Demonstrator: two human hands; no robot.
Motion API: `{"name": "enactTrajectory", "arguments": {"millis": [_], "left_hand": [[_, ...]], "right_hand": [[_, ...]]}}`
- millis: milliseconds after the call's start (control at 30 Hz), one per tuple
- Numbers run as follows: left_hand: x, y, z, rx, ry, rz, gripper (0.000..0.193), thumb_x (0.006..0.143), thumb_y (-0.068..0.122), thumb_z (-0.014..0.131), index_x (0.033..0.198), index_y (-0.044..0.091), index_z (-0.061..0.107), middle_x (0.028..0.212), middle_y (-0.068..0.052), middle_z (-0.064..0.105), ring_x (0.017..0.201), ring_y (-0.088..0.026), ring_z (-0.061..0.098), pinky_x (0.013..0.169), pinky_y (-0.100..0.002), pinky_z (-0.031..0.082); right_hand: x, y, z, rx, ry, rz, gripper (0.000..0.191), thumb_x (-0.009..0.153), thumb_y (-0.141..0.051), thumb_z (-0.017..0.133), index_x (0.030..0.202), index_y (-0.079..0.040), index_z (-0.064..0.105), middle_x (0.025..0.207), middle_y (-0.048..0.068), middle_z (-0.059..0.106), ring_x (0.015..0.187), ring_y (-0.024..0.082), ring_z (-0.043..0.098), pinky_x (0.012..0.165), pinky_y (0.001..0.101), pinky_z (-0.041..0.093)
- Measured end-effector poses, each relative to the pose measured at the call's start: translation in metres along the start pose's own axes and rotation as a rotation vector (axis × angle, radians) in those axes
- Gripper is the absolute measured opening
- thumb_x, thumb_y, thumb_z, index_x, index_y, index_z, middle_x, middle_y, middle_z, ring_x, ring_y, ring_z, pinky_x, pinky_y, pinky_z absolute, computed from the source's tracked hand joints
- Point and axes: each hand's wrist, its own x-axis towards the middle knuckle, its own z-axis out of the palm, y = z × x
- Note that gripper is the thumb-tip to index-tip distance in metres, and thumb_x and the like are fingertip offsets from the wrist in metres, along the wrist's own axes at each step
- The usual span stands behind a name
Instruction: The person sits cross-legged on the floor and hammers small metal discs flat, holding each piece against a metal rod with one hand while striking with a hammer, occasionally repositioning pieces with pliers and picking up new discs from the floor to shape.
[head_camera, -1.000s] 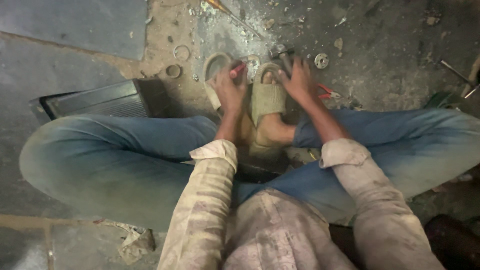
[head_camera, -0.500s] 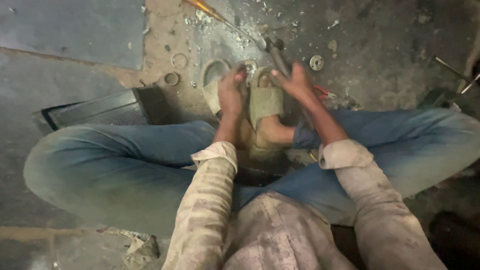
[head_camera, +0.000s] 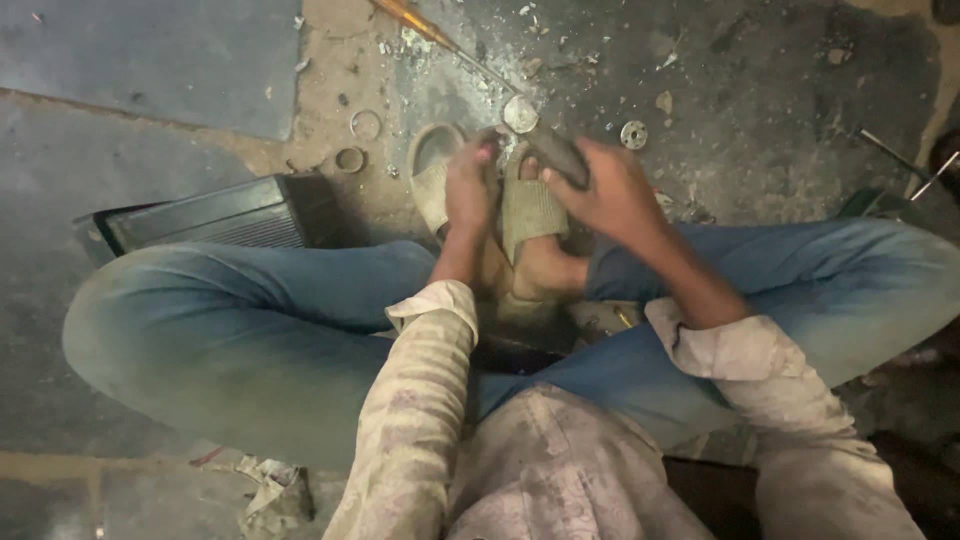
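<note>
Hammer (head_camera: 545, 140), upper centre: right hand (head_camera: 615, 195) clenched around dark handle, steel head heavy, rigid; left hand (head_camera: 470, 185) fingertips pinch something too small to identify.

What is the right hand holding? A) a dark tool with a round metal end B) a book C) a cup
A: the right hand is wrapped around a dark tool handle with a round metal end, just above the sandalled foot.

i'm sitting cross-legged on the floor (head_camera: 780, 90), sandals (head_camera: 530, 205) lying before my legs, a box (head_camera: 210, 212) lying left, a washer (head_camera: 633, 134) right.
</note>
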Motion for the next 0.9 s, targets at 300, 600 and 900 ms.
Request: {"name": "enactTrajectory", "arguments": {"millis": [300,600,900], "left_hand": [[0.004,-0.019,0.004,0.287,-0.041,0.042,0.023,0.111,0.021,0.047,0.124,0.009,0.063,0.106,-0.024,0.070,0.100,-0.049,0.064,0.086,-0.054,0.049],[0.008,-0.002,-0.005,0.214,-0.105,0.009,0.032,0.103,0.018,0.052,0.133,0.012,0.061,0.117,-0.024,0.068,0.104,-0.045,0.064,0.086,-0.052,0.051],[0.013,-0.009,-0.001,0.396,-0.144,0.115,0.028,0.092,0.017,0.059,0.117,0.006,0.061,0.109,-0.024,0.066,0.098,-0.046,0.064,0.085,-0.053,0.051]], "right_hand": [[-0.009,-0.012,0.006,-0.221,0.001,-0.060,0.056,0.096,-0.041,0.072,0.131,0.001,0.061,0.095,0.029,0.071,0.086,0.050,0.068,0.074,0.0557,0.054],[-0.002,-0.016,0.012,-0.240,-0.065,-0.112,0.053,0.099,-0.039,0.069,0.130,0.004,0.060,0.096,0.029,0.071,0.085,0.048,0.069,0.073,0.0549,0.055],[-0.007,0.003,0.025,-0.292,0.047,-0.268,0.053,0.101,-0.041,0.068,0.129,0.003,0.059,0.095,0.029,0.070,0.084,0.048,0.069,0.073,0.0542,0.054]]}}
